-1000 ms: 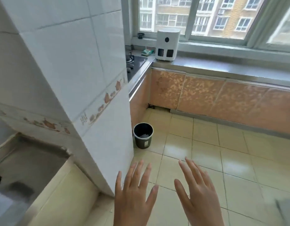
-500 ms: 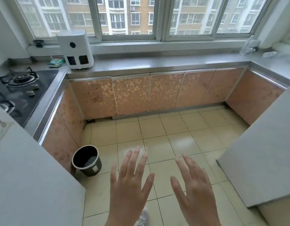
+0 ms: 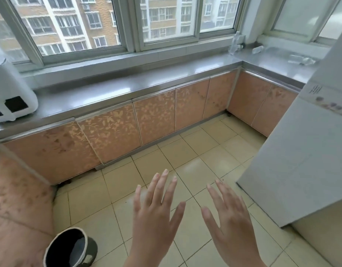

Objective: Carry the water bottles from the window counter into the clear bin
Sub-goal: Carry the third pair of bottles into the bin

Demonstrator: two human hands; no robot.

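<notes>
Clear water bottles rest on the steel window counter (image 3: pixel 127 87) in its far right corner. One bottle (image 3: pixel 235 43) stands upright by the window frame, a second bottle (image 3: pixel 257 49) lies on its side, and a third bottle (image 3: pixel 302 59) lies further right. My left hand (image 3: pixel 156 218) and my right hand (image 3: pixel 229 218) hover over the tiled floor at the bottom of the view, fingers spread, holding nothing, far from the bottles. No clear bin is in view.
A white appliance (image 3: pixel 10 93) stands on the counter at far left. A dark waste bin (image 3: pixel 70 247) sits on the floor at lower left. A white tiled wall block (image 3: pixel 301 160) juts in from the right. Peach cabinet doors (image 3: pixel 154 122) line the counter's front.
The view has swung to the right and moved closer to the counter; the stove has left the view and the bottles in the right corner show more clearly. Both hands stay open.
</notes>
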